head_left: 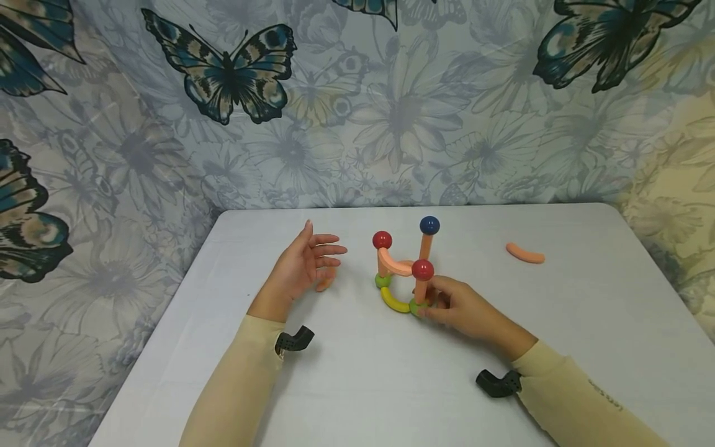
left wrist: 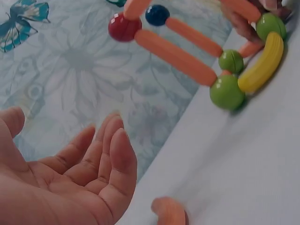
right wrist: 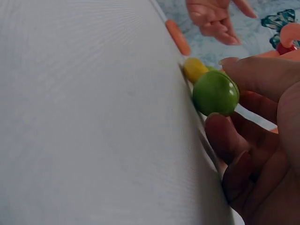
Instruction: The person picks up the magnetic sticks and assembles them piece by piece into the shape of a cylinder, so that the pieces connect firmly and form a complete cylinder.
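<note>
A small frame of toy balls and rods stands on the table. Two red balls (head_left: 382, 240) and a blue ball (head_left: 429, 225) top its upright orange rods (head_left: 426, 247). A curved orange rod (head_left: 394, 264) runs between the upper parts, and a curved yellow rod (left wrist: 262, 65) links green balls (left wrist: 227, 92) at the base. With thumb and fingers, my right hand (head_left: 460, 307) pinches the near green ball (right wrist: 215, 93). To the left of the frame, my left hand (head_left: 304, 264) is held apart with fingers extended and palm empty, partly covering a loose curved orange rod (head_left: 327, 279).
Another curved orange rod (head_left: 525, 253) lies at the right of the white table (head_left: 357, 385). Behind the table's far edge hangs a butterfly-and-flower patterned cloth (head_left: 391, 124), which also covers the sides.
</note>
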Motion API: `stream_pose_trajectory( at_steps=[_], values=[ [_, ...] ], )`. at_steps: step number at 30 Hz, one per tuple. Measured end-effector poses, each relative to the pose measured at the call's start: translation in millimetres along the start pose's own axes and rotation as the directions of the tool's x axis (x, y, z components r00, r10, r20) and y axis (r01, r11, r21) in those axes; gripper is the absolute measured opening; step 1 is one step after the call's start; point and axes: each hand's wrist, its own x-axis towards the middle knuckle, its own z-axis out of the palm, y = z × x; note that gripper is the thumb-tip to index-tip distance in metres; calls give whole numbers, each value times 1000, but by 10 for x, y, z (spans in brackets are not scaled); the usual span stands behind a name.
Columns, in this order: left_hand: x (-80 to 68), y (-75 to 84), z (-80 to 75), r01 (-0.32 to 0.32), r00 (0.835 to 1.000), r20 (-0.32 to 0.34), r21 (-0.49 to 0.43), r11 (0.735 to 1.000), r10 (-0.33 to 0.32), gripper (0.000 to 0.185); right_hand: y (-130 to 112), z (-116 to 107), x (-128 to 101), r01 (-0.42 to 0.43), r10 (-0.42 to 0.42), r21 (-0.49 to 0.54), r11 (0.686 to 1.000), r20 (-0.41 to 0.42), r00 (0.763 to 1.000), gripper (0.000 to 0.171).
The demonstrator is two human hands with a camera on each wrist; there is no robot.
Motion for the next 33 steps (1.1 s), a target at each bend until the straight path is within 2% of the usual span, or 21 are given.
stream_pose_trajectory(
  at_steps=[3,7,10,13,15,17,19,21,25,27,28,30,32,33],
  values=[
    [34,-51,-72,12,999,-46,38,999,-10,79,-2,15,-4,5,-5,-13,1000,-3,1000,29],
    [96,-149,-208,53,995,-94,141,989,-40,77,-3,24,-8,11,-11,-19,1000,-9,1000,30],
    [138,-223,-298,81,992,-108,212,974,-59,75,-5,23,-9,12,-12,-20,1000,-10,1000,30],
    [154,-270,-335,89,991,-115,241,966,-63,67,-5,19,-6,13,-13,-22,1000,-7,1000,29],
    [152,-280,-328,93,991,-114,281,955,-63,59,-2,12,-6,14,-14,-26,1000,-7,1000,29],
    [156,-289,-308,99,992,-109,355,930,-64,52,2,5,-5,14,-15,-31,999,-10,1000,29],
    [149,-285,-271,112,992,-107,450,886,-71,46,9,-2,-7,13,-13,-32,999,-12,1000,29],
    [133,-274,-223,122,992,-100,547,828,-80,45,21,-8,-8,16,-16,-26,1000,-15,1000,29],
    [98,-249,-131,113,994,-85,729,675,-74,55,36,-15,-14,19,-19,-8,1000,-19,1000,30],
    [85,-232,-92,107,994,-76,798,593,-78,62,39,-17,-15,19,-19,-2,1000,-19,1000,30],
    [80,-225,-76,107,994,-73,821,560,-82,63,38,-20,-17,20,-20,0,1000,-18,1000,30],
    [63,-205,-42,114,992,-73,847,519,-98,62,39,-27,-18,22,-22,4,1000,-17,1000,30],
    [48,-192,-23,111,992,-68,857,503,-104,57,51,-41,-21,32,-32,15,999,-13,999,30],
    [41,-191,-18,109,993,-67,857,503,-102,52,56,-48,-23,39,-39,20,999,-12,999,30]
  ],
)
